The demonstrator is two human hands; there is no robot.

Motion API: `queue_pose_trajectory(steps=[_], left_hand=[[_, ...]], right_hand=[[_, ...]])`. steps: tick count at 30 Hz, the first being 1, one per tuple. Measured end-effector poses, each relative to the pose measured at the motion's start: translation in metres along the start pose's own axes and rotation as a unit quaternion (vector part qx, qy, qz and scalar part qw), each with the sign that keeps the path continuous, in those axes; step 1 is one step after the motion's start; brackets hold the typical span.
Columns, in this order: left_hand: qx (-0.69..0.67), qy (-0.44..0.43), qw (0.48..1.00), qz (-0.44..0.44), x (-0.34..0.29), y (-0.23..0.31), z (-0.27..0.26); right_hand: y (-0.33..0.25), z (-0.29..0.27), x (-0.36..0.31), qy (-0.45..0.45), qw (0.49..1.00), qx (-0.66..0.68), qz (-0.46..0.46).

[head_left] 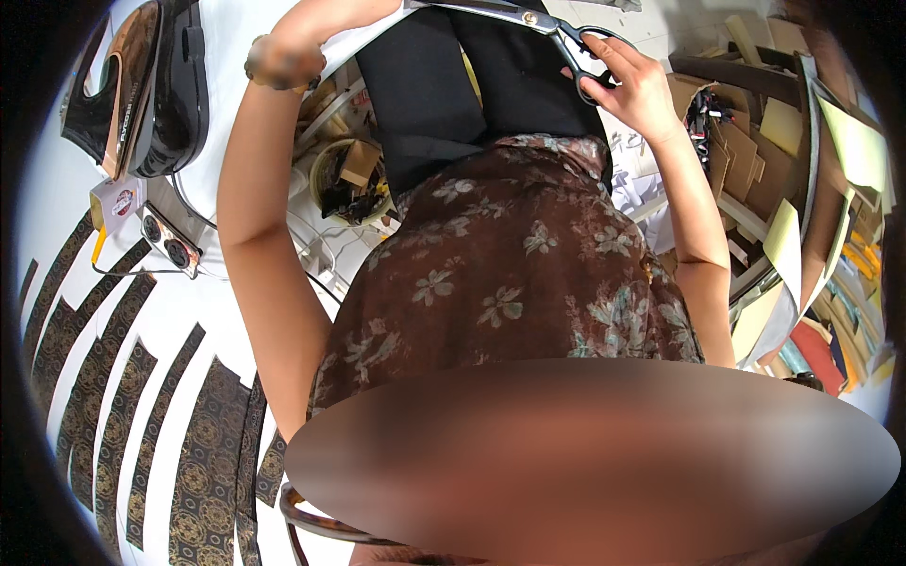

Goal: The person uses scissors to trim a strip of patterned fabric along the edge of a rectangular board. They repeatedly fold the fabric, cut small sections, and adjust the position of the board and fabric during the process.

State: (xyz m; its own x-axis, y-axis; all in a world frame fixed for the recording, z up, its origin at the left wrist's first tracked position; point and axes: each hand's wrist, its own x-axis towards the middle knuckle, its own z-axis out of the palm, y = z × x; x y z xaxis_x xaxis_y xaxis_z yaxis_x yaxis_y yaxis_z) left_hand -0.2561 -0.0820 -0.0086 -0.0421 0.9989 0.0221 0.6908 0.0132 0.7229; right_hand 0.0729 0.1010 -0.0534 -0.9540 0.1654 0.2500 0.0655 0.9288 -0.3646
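Observation:
My right hand [632, 85] grips a pair of large scissors [528, 19] with black handles. Its fingers and thumb go through the handle loops, which stand apart. The metal blades point left along the top edge, where their tips are cut off. My left hand [354, 11] is at the upper edge beside the blades, over the white table [226, 28]. Its fingers are out of frame, so what it holds is hidden. Dark strips of patterned fabric [203, 462] with gold motifs lie on the white surface at lower left.
A glossy black and copper appliance [160, 85] stands at upper left, with a small two-coil device [170, 241] and cords near it. A round bin [351, 179] with scraps is below the table edge. Cardboard [741, 141] and leaning sheets [783, 245] crowd the right.

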Motion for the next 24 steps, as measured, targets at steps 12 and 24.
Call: queue_pose_trajectory(steps=[12, 24], left_hand=[[-0.043, -0.071, 0.997, 0.004, 0.015, -0.009, -0.007], [-0.073, -0.082, 0.994, -0.006, 0.017, -0.017, -0.006]], right_hand=[[0.012, -0.006, 0.007, -0.018, 0.999, 0.019, -0.041], [0.008, 0.009, -0.005, -0.019, 1.0, 0.001, 0.004]])
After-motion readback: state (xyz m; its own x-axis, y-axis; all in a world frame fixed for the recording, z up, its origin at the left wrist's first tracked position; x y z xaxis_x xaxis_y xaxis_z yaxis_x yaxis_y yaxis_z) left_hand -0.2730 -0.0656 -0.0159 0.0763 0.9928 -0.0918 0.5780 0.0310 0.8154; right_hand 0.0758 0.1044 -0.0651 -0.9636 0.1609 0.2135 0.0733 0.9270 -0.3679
